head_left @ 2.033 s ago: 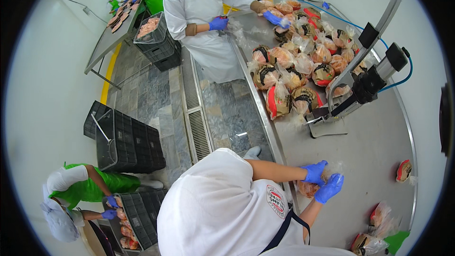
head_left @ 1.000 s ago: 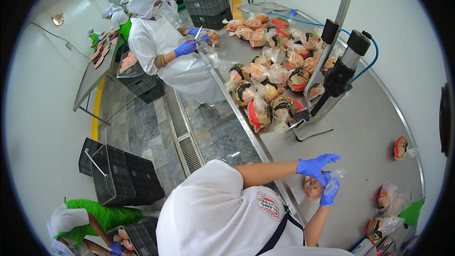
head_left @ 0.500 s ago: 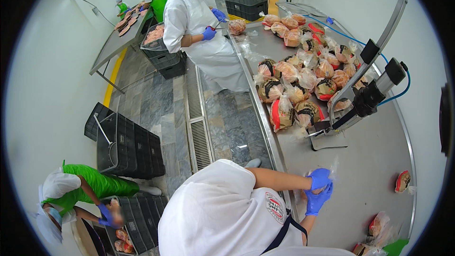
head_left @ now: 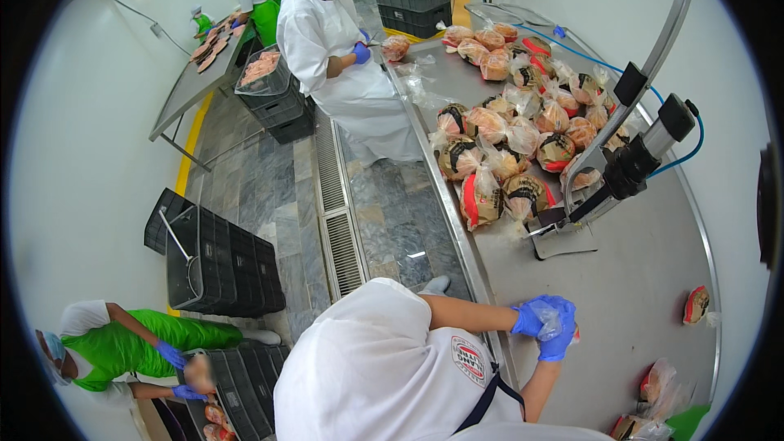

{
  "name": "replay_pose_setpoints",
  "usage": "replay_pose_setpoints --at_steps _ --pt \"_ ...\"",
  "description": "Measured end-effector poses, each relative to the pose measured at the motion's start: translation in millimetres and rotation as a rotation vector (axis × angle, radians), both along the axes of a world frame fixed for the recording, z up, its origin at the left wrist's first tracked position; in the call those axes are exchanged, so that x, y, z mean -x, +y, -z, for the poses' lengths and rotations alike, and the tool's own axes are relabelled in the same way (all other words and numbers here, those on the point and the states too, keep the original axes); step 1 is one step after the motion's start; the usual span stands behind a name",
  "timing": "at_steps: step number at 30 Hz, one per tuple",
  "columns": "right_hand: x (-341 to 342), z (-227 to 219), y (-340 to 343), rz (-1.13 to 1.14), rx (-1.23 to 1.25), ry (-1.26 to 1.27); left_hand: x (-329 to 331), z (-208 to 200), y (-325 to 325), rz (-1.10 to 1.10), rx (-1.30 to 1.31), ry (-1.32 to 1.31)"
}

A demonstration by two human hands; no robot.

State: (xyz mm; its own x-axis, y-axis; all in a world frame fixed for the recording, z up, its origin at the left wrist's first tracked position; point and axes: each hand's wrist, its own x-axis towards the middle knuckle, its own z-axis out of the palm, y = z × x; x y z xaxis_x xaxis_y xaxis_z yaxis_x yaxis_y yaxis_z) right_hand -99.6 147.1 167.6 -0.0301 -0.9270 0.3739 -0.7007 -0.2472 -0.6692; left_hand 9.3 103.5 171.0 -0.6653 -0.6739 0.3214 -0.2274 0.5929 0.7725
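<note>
My left hand (head_left: 531, 315) and my right hand (head_left: 559, 343), both in blue gloves, are closed together over the steel table near its front edge. Crumpled clear plastic of a bag (head_left: 550, 325) shows between them. A small red patch peeks out beside my right hand; my fingers hide the rest of what is in the bag. Farther along the table stands a bag clipping machine (head_left: 629, 175) with a black handle, apart from my hands. Beyond it lies a heap of bagged chickens (head_left: 554, 120) in clear plastic with red and black print.
One bagged chicken (head_left: 696, 305) lies by the table's right edge, and more bagged chickens (head_left: 655, 381) lie at the lower right. A co-worker in white (head_left: 335, 49) stands by the far left table edge. Another in a green apron (head_left: 175, 335) bends over black crates (head_left: 245, 380).
My hands have closed more tightly around the plastic and turned; the bag's loose end no longer sticks up. At lower left, the green-aproned co-worker has shifted position and now has both hands at the crate.
</note>
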Motion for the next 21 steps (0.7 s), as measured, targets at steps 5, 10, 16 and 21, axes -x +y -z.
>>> replay_pose_setpoints --at_steps 5,10,16,21 --pt "-24 -23 -4 -0.075 -0.078 -0.095 11 14 3 -0.194 -0.102 -0.253" --pt "-22 -24 2 0.156 0.063 -0.003 -2 19 -5 -0.192 -0.213 0.26" --pt "6 36 5 0.271 -0.032 -0.932 -1 58 -34 -0.184 -0.295 0.248" --pt "21 43 -11 0.178 -0.084 -0.755 -7 49 -30 -0.172 -0.298 0.312"
